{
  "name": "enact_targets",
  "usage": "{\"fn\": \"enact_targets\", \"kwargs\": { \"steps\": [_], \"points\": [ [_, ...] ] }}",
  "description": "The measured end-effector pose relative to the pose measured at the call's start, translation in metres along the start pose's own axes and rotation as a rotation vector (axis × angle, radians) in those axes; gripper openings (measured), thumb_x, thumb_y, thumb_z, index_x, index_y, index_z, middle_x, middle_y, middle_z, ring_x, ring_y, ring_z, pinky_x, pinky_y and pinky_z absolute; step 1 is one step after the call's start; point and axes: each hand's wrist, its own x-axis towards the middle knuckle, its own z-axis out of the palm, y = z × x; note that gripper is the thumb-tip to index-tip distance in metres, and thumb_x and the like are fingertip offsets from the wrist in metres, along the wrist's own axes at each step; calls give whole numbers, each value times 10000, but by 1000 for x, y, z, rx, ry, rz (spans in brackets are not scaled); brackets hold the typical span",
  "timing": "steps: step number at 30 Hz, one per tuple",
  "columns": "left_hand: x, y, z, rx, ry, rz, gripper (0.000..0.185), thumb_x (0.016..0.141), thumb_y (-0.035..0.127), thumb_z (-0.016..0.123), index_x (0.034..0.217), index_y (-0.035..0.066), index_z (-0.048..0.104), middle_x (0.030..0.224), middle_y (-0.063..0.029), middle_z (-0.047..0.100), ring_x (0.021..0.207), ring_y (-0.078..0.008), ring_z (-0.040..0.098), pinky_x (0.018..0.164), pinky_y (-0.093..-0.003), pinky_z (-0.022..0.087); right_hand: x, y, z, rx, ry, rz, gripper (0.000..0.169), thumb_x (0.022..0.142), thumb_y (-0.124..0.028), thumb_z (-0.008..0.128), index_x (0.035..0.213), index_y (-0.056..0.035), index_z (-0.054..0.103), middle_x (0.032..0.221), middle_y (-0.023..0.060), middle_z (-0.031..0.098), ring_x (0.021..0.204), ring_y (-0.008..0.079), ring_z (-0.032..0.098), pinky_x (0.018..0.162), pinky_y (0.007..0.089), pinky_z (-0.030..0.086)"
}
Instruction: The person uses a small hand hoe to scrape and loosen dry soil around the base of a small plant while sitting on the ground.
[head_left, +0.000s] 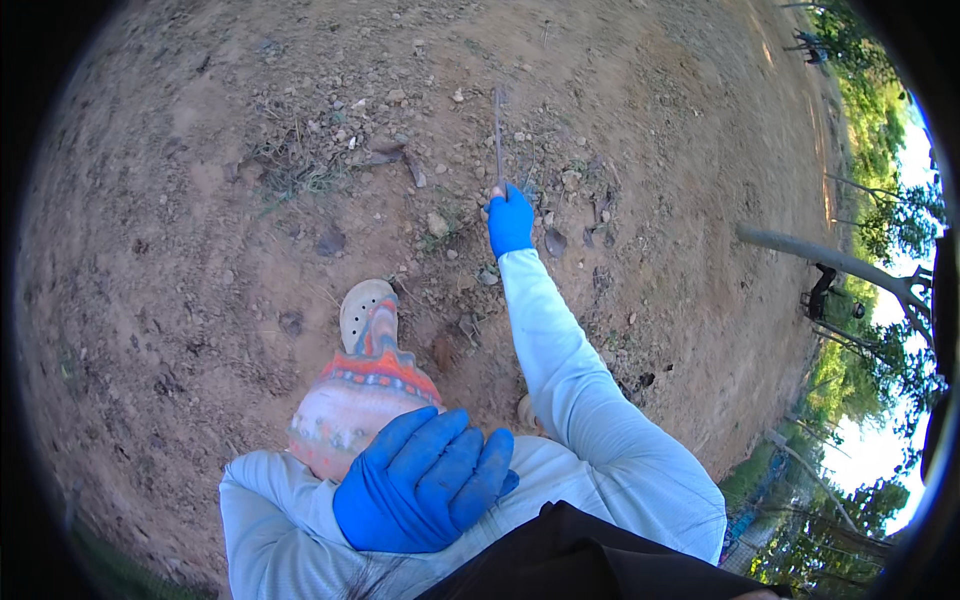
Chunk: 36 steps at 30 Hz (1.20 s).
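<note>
My right hand, in a blue glove with a bare fingertip showing, is stretched forward and closed around a thin stick or rod. This points away from me, low over the soil; whether its far end touches the ground, I cannot tell. Loose clods and dry leaves lie around that hand. Bent in front of my body is my left hand, also blue-gloved, with its back towards me. Its fingers are loosely curled and slightly apart. I see nothing in it, though the palm side is hidden.
Beneath me is bare brown soil with stones and a patch of cut grass. My beige clog stands ahead of my patterned trouser leg. A slanting tree trunk and a dark animal appear at the right.
</note>
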Motion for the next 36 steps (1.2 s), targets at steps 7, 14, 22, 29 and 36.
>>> {"fn": "enact_targets", "kwargs": {
  "steps": [7,14,22,29,36],
  "points": [
    [-7,9,3,-17,-39,62,311,787,372,656,987,138,614,939,-27,608,891,-204,600,754,-364,497,-171,120,-54,-205,-30,83,369,916,-254,510,1202,-22,518,849,90,614,720,147,598,634,297,470],
    [-4,10,6,-43,-46,91,320,782,339,656,1012,122,610,929,-33,576,903,-207,578,761,-356,495,-277,120,-111,9,-52,359,415,919,-293,516,1247,-39,492,782,51,598,612,96,523,550,250,431],
    [1,11,4,0,-47,60,309,782,315,663,1017,120,613,924,-22,575,907,-201,570,775,-348,486,-3,84,-101,110,117,22,255,923,-219,500,1094,-42,569,693,22,566,529,70,458,464,231,363],
    [3,13,3,41,-63,31,339,774,336,673,1017,106,616,918,-44,574,899,-227,573,765,-380,490,102,56,-107,-74,132,25,277,906,-230,509,1059,-17,599,743,83,616,653,149,565,599,314,444],
    [4,12,7,19,-73,30,300,792,314,660,1019,126,602,936,-22,570,930,-199,561,776,-351,486,-76,139,-140,-142,82,175,334,902,-265,526,1140,-34,569,815,119,633,733,180,627,658,322,480]
  ]
}}
